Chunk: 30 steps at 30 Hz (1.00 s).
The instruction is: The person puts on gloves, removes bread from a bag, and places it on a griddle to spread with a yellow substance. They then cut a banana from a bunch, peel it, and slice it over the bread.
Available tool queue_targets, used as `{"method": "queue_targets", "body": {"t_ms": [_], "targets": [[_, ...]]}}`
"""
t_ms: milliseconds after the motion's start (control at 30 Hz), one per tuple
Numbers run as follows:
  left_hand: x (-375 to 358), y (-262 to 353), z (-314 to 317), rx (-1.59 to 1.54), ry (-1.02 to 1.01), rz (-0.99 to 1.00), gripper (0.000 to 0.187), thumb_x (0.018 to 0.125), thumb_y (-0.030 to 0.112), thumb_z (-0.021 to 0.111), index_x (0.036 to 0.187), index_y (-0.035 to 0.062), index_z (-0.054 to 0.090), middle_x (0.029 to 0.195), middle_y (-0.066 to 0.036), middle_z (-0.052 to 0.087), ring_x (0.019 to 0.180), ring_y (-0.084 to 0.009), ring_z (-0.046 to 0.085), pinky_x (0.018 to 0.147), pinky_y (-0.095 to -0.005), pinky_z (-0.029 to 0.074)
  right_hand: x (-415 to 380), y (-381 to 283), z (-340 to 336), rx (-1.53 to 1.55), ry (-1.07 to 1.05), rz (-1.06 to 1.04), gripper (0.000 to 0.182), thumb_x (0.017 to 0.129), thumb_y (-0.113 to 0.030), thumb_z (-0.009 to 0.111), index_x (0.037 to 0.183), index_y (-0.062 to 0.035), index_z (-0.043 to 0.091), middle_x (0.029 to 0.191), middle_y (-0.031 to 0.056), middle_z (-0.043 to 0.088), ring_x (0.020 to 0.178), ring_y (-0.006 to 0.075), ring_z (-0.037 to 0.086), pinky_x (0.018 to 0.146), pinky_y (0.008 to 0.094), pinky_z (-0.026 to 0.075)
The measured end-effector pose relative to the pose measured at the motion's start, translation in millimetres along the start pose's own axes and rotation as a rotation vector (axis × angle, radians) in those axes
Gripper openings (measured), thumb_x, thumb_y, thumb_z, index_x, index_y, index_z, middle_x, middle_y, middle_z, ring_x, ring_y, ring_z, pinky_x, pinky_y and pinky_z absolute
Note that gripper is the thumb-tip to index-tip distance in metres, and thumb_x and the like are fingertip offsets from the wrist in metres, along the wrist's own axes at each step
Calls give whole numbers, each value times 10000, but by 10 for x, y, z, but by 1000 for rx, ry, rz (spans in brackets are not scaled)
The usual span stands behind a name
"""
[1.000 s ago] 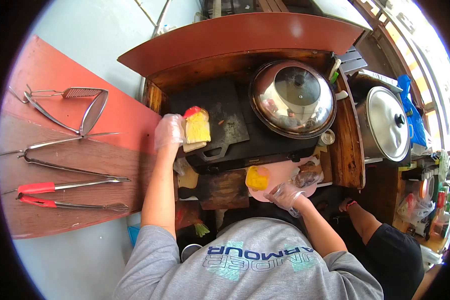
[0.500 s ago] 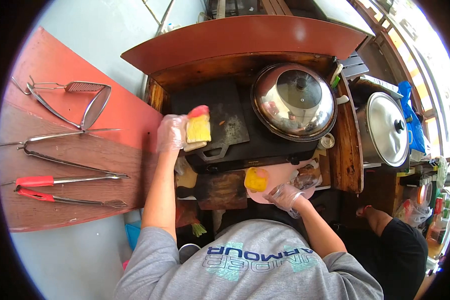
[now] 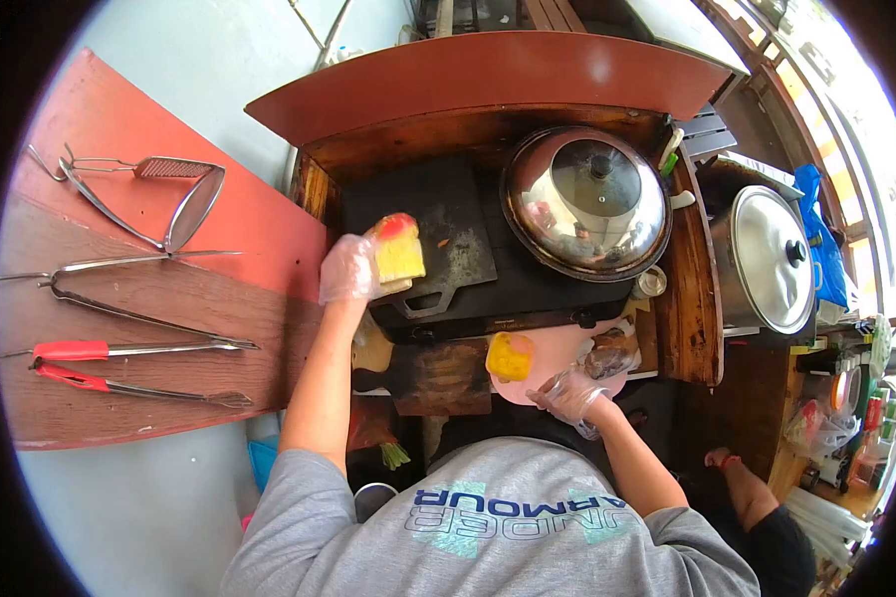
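In a clear plastic glove, my left hand (image 3: 348, 269) is closed around stacked bread slices (image 3: 401, 257) at the left side of the black griddle plate (image 3: 453, 234). The top slice has a yellow face, with a red patch at its far end that I cannot identify. My right hand (image 3: 570, 396), also gloved, is over the near edge of a pink cutting board (image 3: 546, 373), its fingers stretched to the left and nothing visible in them. Near those fingers is a small tub of yellow spread (image 3: 510, 356). A brown item in clear plastic (image 3: 610, 353) lies just beyond the hand.
A domed lidded pan (image 3: 587, 204) stands right of the plate inside a wooden surround. Several metal tongs (image 3: 149, 348) lie on the red-brown side board (image 3: 159, 408) at left. A lidded pot (image 3: 767, 259) is at right. Another person's arm (image 3: 747, 488) shows at lower right.
My left hand and the bread have shifted slightly right. My right hand has hardly moved. The other person at the right has moved lower in view.
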<state>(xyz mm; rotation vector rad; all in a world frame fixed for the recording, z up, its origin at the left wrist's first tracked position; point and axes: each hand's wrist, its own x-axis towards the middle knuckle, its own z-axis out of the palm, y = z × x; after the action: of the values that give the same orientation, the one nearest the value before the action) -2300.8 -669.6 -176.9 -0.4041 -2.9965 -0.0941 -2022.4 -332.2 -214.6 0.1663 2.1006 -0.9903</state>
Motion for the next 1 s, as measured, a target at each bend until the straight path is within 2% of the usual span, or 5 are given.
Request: {"method": "queue_targets", "body": {"t_ms": [167,300,500,667,1000], "targets": [[-343,347,-693,-354,-469,-331,144,951,144,694,1025,65,789,1051,-187,756,972,-375,735,822,-442,592,-32,-59,-72,-74,-7,9,517,1019,-502,603,967,-36,821,892,143,791,845,320,739,878,388,574],[-275,-9,-284,-299,33,-151,175,971,176,668,1059,83,787,1051,-224,736,984,-408,722,839,-477,578,17,9,-22,-4,-7,22,518,1013,-506,606,974,-36,819,905,150,791,853,329,738,886,391,569],[-767,-25,-366,-319,-328,-234,197,988,187,642,1095,102,783,1061,-227,733,998,-422,714,836,-491,574,9,-21,-118,-108,11,-32,521,1010,-510,605,962,-37,819,910,162,787,854,347,733,889,403,567],[-428,-20,-101,-406,55,-157,197,965,176,658,1061,52,777,996,-225,745,946,-407,726,843,-452,572,85,-52,-68,-176,-30,8,534,1008,-523,600,954,-39,818,915,177,783,858,360,730,891,414,566],[-485,464,-381,-85,-96,-60,182,921,147,612,877,36,749,913,-188,743,868,-384,739,775,-478,604,84,-76,16,-112,-32,-11,627,1036,-554,499,818,-32,770,876,222,735,884,420,683,897,462,536]]}}
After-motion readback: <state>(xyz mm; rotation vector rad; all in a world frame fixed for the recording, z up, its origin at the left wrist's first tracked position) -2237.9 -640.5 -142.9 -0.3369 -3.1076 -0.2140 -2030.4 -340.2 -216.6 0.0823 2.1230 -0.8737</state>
